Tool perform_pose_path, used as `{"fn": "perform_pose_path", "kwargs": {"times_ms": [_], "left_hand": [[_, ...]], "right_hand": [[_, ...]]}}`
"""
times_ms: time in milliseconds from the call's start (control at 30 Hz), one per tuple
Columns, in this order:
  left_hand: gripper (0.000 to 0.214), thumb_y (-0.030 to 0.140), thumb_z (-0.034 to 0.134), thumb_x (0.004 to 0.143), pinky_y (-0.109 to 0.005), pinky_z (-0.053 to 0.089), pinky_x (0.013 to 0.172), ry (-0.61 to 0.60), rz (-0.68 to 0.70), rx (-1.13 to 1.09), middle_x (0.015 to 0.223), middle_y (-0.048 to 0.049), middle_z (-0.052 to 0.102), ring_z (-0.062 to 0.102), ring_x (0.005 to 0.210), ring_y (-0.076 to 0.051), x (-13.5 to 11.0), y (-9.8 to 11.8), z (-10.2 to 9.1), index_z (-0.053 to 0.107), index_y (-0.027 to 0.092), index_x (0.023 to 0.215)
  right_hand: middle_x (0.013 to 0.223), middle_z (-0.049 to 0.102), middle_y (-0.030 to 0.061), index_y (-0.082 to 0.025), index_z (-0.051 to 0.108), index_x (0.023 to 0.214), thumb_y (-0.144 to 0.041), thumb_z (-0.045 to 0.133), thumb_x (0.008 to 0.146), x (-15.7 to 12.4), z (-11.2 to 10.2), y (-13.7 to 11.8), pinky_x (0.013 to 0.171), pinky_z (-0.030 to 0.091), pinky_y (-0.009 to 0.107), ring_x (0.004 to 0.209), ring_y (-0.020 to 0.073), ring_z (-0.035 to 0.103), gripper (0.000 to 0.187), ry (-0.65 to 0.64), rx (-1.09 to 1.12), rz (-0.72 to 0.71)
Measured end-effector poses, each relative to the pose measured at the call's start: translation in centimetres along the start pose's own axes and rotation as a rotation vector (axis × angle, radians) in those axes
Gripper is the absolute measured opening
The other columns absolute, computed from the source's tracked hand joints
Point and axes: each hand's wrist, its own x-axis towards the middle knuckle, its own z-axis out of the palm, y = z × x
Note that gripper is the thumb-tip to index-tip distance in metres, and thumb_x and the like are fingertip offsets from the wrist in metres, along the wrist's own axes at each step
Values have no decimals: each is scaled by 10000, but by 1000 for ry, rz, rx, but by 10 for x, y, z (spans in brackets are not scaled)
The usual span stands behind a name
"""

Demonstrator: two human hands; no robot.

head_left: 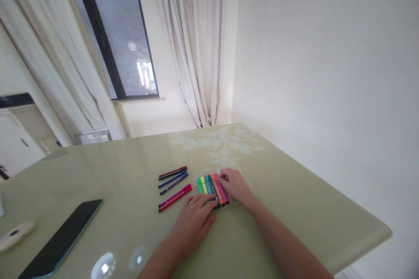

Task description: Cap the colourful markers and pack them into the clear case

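A clear plastic case (200, 180) lies on the table with several coloured markers in it: green, yellow, blue, dark, orange and pink. My right hand (234, 185) rests at the case's right side, its fingers curled on the pink marker (223, 191) at the top end. My left hand (194, 218) lies flat on the table just below the case, fingers stretched toward its lower edge and touching it. Left of the case, several loose markers (173, 186) lie in a row, dark red, blue, purple, magenta and red.
A dark tablet (62, 239) lies at the table's front left, with a small white oval object (15, 235) beside it. The glossy beige table (294, 209) stands in a room corner; a wall is on the right, curtains and a window behind.
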Motion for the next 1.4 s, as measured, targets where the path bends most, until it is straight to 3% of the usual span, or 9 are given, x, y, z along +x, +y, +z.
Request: {"fn": "perform_pose_path", "kwargs": {"times_ms": [167,300,433,633,800,933,1133,1300,1400], "left_hand": [[235,308,500,1032,-421,444,999,50,-54,-10,1230,-45,702,616,1145,-247,1,-11,-9,688,290,1171],[177,261,517,997,-392,467,923,170,-316,96,1057,-73,688,623,1035,-258,-2,-39,-20,688,228,967],[142,246,541,967,-381,460,890,125,-499,175,1006,-71,672,622,997,-261,-7,-58,-27,661,207,901],[62,238,534,982,-304,454,780,73,-607,166,988,-61,685,656,945,-225,-6,-55,-30,577,193,978],[139,251,455,1027,-307,457,774,8,-667,216,1057,-78,698,685,956,-228,-4,-49,-34,574,204,975],[174,283,439,1041,-322,468,757,-22,-731,255,1088,-114,714,708,961,-256,-4,-46,-36,556,178,1115],[196,278,453,1022,-338,483,787,1,-653,229,1003,-102,723,695,937,-254,-5,-49,-30,615,183,965],[247,336,407,1030,-376,503,868,252,-483,131,1055,-95,703,670,1018,-262,-3,-40,-24,609,202,989],[278,407,370,1048,-358,529,790,333,-456,-50,1036,-75,729,709,934,-246,-1,-29,-19,574,219,1072]], "right_hand": [[811,737,41,-179,767,838,-240,627,920,0,-8,-3,723,414,263,768,171,633,173,19,-23,-68],[808,737,40,-182,759,821,-259,628,929,0,-12,-4,711,412,261,758,171,634,187,51,-5,-63],[790,734,37,-182,747,795,-267,624,930,0,-12,-5,704,415,262,737,170,628,202,73,42,-61],[798,735,42,-182,750,808,-265,623,928,-1,-12,-9,703,411,274,735,175,625,194,85,57,-78],[794,730,40,-188,752,815,-244,634,922,-3,-10,-12,707,411,277,735,176,623,169,81,40,-94],[790,722,38,-182,750,817,-223,636,922,-5,-9,-14,706,411,271,734,169,623,160,70,48,-129],[777,708,39,-179,744,802,-247,639,935,-6,-8,-20,698,402,270,723,166,603,182,49,54,-138],[753,687,33,-176,731,758,-285,641,939,-12,-5,-32,682,386,277,722,170,579,229,-21,148,-167],[744,660,7,-195,752,852,-355,630,950,-17,-1,-43,633,384,263,686,159,566,224,-164,365,-193]]}}
